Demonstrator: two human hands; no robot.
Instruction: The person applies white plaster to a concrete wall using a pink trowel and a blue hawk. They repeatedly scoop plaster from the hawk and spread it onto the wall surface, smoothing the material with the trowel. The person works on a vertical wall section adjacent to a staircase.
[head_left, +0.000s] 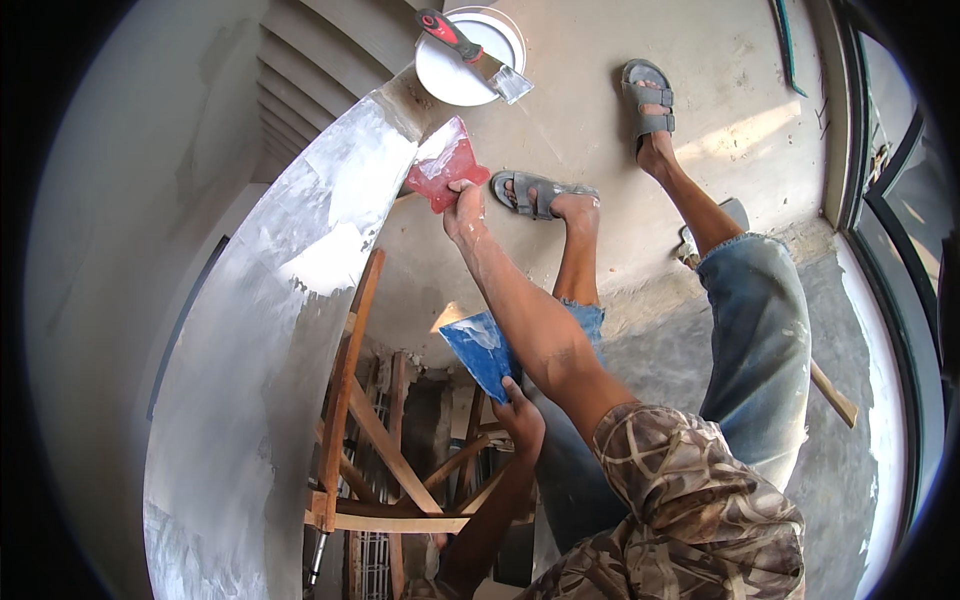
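Grey plaster, streaked white, covers the curved wall edge (270, 330) at left. Wooden scaffold frame (370, 440) stands just beside it, lower centre. Left hand (522, 415) grips a blue scraper (480, 350), fingers closed on its lower edge; blade carries a white smear, held clear of the wall. Right hand (465, 212), arm extended, fingers clamped on a red scraper (445, 172) pressed against the wall's upper edge. Above: white bucket (468, 60) with a red-handled putty knife (475, 55) lying across its rim. Right: sandalled feet on concrete floor (740, 130).
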